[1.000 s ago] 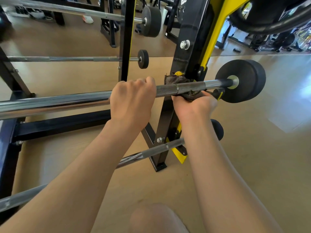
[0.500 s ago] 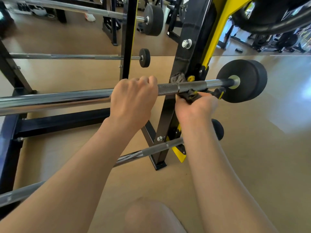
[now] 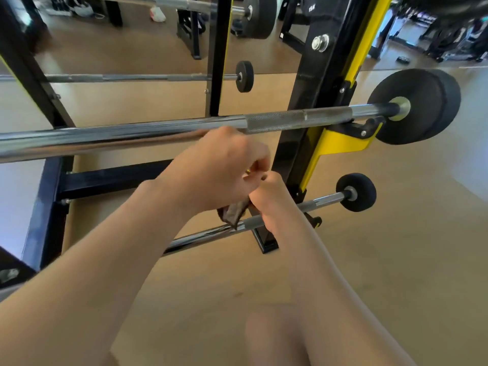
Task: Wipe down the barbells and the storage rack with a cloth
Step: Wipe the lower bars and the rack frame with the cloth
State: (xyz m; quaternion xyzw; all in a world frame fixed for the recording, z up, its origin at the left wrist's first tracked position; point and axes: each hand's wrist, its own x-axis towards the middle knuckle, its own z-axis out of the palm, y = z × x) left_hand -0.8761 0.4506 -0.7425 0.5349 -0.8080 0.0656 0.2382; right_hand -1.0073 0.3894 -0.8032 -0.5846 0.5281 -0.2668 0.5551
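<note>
Dark brown cloth (image 3: pixel 233 213) hangs between the left hand (image 3: pixel 216 175) and right hand (image 3: pixel 269 199), both pinching it with curled fingers, below the chrome knurled barbell (image 3: pixel 158 130) on the black-and-yellow steel rack (image 3: pixel 317 75). Open tan floor (image 3: pixel 396 260) lies to the right. Plate lettering is too blurred to read.

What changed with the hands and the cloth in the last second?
The left hand let go of the upper barbell and dropped below it. The right hand pulled the cloth off the bar, downward; both hands now pinch it above the lower barbell. Both barbells stayed on the rack.
</note>
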